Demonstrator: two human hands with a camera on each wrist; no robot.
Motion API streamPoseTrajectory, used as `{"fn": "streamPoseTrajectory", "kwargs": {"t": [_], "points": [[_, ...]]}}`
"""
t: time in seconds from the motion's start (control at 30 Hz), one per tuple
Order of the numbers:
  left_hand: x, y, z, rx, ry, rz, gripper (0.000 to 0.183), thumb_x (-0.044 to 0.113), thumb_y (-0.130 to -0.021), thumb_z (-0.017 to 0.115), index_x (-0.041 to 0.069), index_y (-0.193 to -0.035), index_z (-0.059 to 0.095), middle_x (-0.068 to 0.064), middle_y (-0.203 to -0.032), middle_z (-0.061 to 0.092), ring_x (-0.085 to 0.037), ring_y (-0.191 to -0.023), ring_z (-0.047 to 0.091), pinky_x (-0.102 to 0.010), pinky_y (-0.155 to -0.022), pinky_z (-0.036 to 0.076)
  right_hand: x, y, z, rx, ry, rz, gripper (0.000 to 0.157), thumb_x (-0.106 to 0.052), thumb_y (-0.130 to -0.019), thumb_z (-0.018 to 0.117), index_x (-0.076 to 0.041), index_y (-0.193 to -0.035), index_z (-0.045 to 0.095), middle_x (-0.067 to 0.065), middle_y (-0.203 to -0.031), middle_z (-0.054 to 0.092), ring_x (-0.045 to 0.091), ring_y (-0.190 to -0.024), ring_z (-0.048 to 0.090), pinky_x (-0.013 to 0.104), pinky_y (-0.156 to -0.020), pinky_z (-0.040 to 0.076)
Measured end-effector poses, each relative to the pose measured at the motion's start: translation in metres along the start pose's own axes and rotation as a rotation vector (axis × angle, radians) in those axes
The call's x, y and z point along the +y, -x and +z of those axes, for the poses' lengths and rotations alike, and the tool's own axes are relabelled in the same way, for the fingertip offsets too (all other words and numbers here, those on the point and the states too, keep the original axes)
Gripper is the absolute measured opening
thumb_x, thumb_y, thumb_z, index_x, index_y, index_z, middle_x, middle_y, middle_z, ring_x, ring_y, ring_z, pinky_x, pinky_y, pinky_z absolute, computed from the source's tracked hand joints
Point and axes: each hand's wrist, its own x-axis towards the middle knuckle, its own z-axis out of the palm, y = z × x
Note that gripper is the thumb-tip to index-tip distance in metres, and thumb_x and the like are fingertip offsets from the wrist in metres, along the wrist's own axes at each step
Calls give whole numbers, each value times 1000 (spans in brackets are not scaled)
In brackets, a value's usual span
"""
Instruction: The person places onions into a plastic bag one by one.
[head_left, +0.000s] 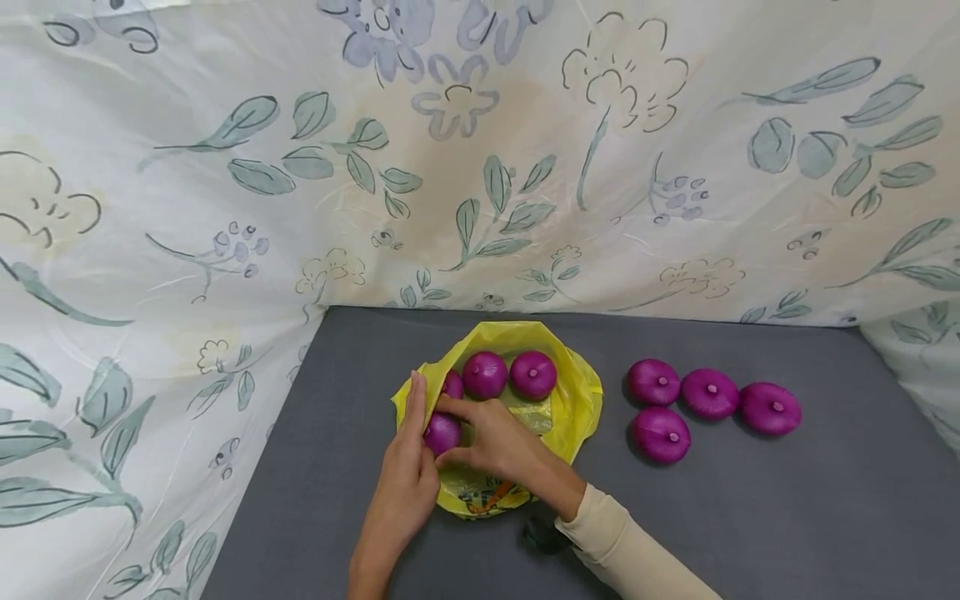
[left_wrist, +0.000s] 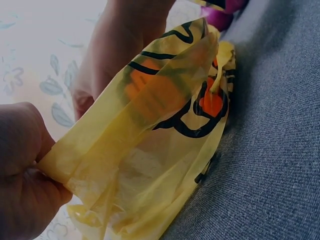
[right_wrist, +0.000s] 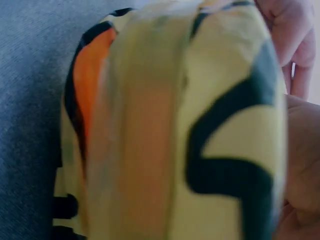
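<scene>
A yellow plastic bag [head_left: 588,400] with black and orange print stands open on the grey table. My left hand [head_left: 408,483] pinches its left rim; in the left wrist view the fingers and thumb of that left hand [left_wrist: 25,175] close on the thin plastic. Inside the bag, my right hand [head_left: 498,442] has thumb and fingers curled around a purple onion [head_left: 442,433] at the left wall. Further purple onions lie behind it: one [head_left: 485,374] at the back, another [head_left: 533,375] to its right, and a partly hidden one [head_left: 453,384] at the left. Printed plastic fills most of the right wrist view.
Right of the bag, several more purple onions lie on the grey table [head_left: 847,500], among them a front one [head_left: 661,435] and the rightmost [head_left: 770,408]. A floral cloth [head_left: 480,233] hangs behind the table. A small dark object [head_left: 546,533] shows under the right wrist.
</scene>
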Motion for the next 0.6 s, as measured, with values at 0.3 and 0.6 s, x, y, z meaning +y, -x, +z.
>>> {"fn": "streamPoseTrajectory", "kwargs": {"t": [0.3, 0.6], "points": [[1, -1, 7, 14, -2, 19, 97, -23, -94, 43, 22, -172, 9, -9, -177, 18, -24, -156, 31, -14, -98, 32, 9, 0, 3, -10, 3, -29, 67, -32, -84, 91, -21, -145, 65, -5, -123, 75, 4, -101, 68, 23, -92, 57], [2, -4, 12, 32, 9, 34, 98, -25, -92, 43, 21, -172, 11, -10, -176, 19, -24, -158, 26, -7, -108, 26, 16, 0, 4, -26, 14, -72, 70, -29, -85, 90, -22, -148, 62, -5, -133, 71, 6, -116, 67, 28, -102, 54]]}}
